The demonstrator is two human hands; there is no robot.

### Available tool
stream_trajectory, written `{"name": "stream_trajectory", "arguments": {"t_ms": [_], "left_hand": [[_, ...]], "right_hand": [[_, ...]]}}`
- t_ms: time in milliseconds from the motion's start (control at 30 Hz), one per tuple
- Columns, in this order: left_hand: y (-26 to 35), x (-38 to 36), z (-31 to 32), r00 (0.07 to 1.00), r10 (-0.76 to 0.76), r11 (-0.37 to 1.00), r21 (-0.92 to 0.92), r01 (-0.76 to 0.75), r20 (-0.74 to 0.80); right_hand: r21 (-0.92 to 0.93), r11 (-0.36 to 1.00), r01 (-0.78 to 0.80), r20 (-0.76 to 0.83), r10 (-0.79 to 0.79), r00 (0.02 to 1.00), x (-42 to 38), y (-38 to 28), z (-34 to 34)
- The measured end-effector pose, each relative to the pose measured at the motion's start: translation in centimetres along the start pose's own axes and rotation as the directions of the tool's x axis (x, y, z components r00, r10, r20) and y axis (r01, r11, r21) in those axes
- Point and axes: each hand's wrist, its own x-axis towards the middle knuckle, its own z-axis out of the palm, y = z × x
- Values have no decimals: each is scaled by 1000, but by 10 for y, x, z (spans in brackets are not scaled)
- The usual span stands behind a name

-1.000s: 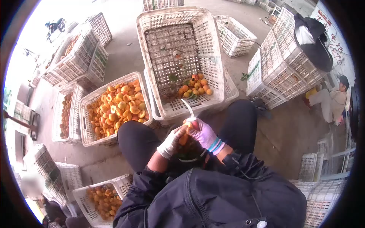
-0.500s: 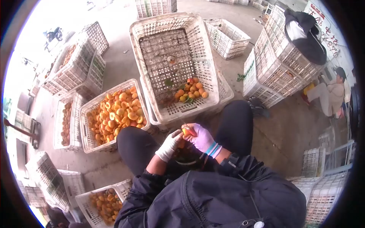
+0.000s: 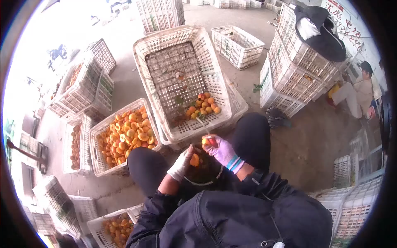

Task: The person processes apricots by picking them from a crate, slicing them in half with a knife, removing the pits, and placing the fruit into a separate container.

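My left hand (image 3: pixel 180 163), in a white glove, is closed with an apricot half (image 3: pixel 194 160) at its fingertips, cut side showing. My right hand (image 3: pixel 221 150), in a purple glove with a blue-banded cuff, grips a thin knife (image 3: pixel 202 125) whose pale blade points up and away from me. Something red and orange shows at those fingers; I cannot tell whether it is fruit or the handle. Both hands are over a dark bucket (image 3: pixel 211 180) between my knees. Ahead, a tilted white crate (image 3: pixel 140 49) holds several whole apricots (image 3: pixel 203 106) in its near corner.
Left of my knee, a crate (image 3: pixel 96 159) is heaped with apricot halves (image 3: pixel 126 130). Another fruit crate (image 3: pixel 94 225) stands behind on the left. Stacked crates (image 3: pixel 289 62) with a dark jacket (image 3: pixel 320 35) rise on the right, gloves (image 3: pixel 278 118) beside them. A person (image 3: pixel 355 91) sits far right.
My hands have moved apart. The apricot half now shows separately at my left fingers, while my right hand keeps the knife. The view has shifted slightly, so the crates appear lower.
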Motion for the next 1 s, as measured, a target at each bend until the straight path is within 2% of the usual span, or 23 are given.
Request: {"name": "stream_trajectory", "arguments": {"t_ms": [33, 67, 100, 167, 200, 233, 300, 333, 400, 433, 467, 500, 533, 567, 600, 633, 667, 700, 767, 833, 900, 933, 1000], "left_hand": [[10, -4, 4, 984, -43, 963, -255, 87, 176], [17, -9, 15, 986, -69, 932, -343, 117, 149], [5, -3, 7, 968, -113, 878, -435, 202, 223], [4, -4, 9, 958, -12, 878, -456, 147, 285], [9, -7, 9, 974, -54, 903, -406, 141, 218], [15, -13, 9, 985, -95, 924, -356, 141, 143], [23, -17, 4, 992, -70, 936, -336, 103, 108], [25, -19, 1, 996, -51, 943, -324, 73, 76], [33, -19, -11, 1000, 17, 961, -275, -18, -6], [43, -25, -24, 999, -44, 947, -319, 33, -25], [54, -27, -29, 987, 50, 920, -379, -104, -151], [52, -21, -60, 942, 145, 930, -283, -235, -303], [70, -28, -87, 944, 157, 913, -322, -251, -291], [75, -19, -107, 806, 215, 834, -325, -445, -552], [100, -32, -116, 693, 212, 925, -86, -369, -689], [69, -13, -187, 423, 551, 834, 461, -302, -720], [78, -18, -201, 316, 586, 810, 536, -238, -746], [81, -19, -212, 266, 615, 781, 527, -334, -743], [94, -25, -201, 381, 523, 832, 360, -422, -763], [103, -32, -158, 559, 485, 846, 199, -495, -673], [98, -21, -140, 758, 274, 885, -153, -439, -591], [82, -23, -131, 756, 240, 893, -168, -418, -609], [69, -5, -122, 889, 226, 888, -290, -356, -399]], "right_hand": [[-143, 983, 118, -6, -120, 993, 1, 14, 3], [-17, 997, 71, 18, -71, 997, -2, 19, 9], [107, 994, 20, 53, -25, 998, -4, 22, 14], [-219, 965, 142, 74, -129, 989, -6, 20, 15], [-120, 991, 63, 118, -49, 992, -8, 5, 17], [2, 998, 63, 138, -62, 988, -4, 19, 20], [-52, 998, -18, 190, 28, 981, -1, 5, 21], [-50, 999, -14, 193, 23, 981, 2, -3, 18], [-301, 943, 143, 223, -76, 972, 13, -29, 10], [-419, 867, 271, 255, -174, 951, 21, -46, 4], [-432, 849, 303, 292, -186, 938, 27, -66, -1], [-443, 830, 338, 332, -199, 922, 33, -89, -5], [-477, 779, 407, 357, -251, 900, 37, -114, -8], [-504, 721, 475, 387, -304, 871, 39, -139, -9], [-540, 654, 530, 417, -340, 843, 40, -163, -11], [-567, 582, 583, 450, -374, 811, 39, -186, -11], [-632, 479, 610, 493, -360, 792, 38, -211, -8], [-681, 371, 631, 531, -343, 775, 36, -235, -5], [-686, 270, 676, 584, -349, 733, 30, -278, 8], [-696, 158, 700, 661, -239, 711, 25, -309, 28], [-730, 185, 658, 661, -55, 748, 10, -340, 55], [-706, 194, 681, 695, 11, 719, 10, -348, 63], [-643, 182, 744, 763, 70, 642, 5, -348, 73]]}}
